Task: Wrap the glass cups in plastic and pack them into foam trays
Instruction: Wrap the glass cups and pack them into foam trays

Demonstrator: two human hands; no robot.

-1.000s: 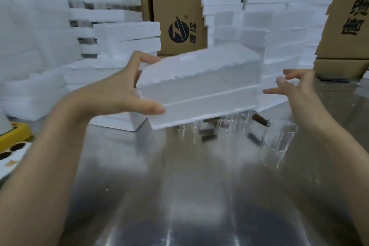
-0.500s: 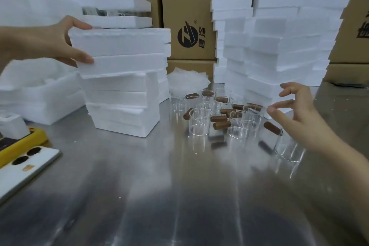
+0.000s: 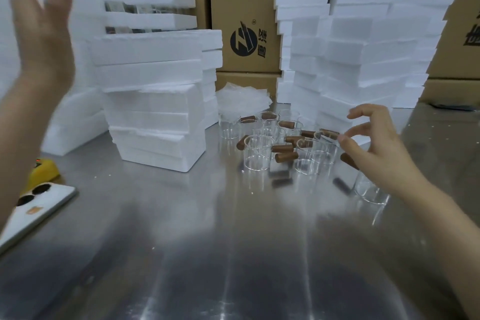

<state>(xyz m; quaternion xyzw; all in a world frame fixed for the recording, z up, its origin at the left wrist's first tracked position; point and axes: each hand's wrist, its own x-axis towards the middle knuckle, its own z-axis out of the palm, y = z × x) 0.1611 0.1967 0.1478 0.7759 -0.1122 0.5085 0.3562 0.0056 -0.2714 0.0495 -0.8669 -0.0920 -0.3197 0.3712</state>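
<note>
Several clear glass cups (image 3: 258, 153) with brown wooden handles stand clustered on the steel table (image 3: 207, 241), right of centre. One more cup (image 3: 368, 189) stands apart, partly hidden under my right wrist. My right hand (image 3: 374, 148) hovers over the cluster's right side, fingers loosely curled, holding nothing. My left hand (image 3: 41, 21) is raised at the upper left, blurred, fingers spread, off the foam. A stack of closed foam trays (image 3: 153, 101) stands left of the cups. A pile of plastic sheets (image 3: 242, 99) lies behind the cups.
A tall pile of foam trays (image 3: 363, 41) rises behind the cups on the right, more foam (image 3: 145, 0) at the back left. Cardboard boxes (image 3: 244, 8) line the back. A white phone (image 3: 33, 213) and a yellow object (image 3: 45, 171) lie at the left edge.
My left hand carried the foam tray pair left, set it on top of the left stack, then let go and lifted away. My right hand drifted over the cups.
</note>
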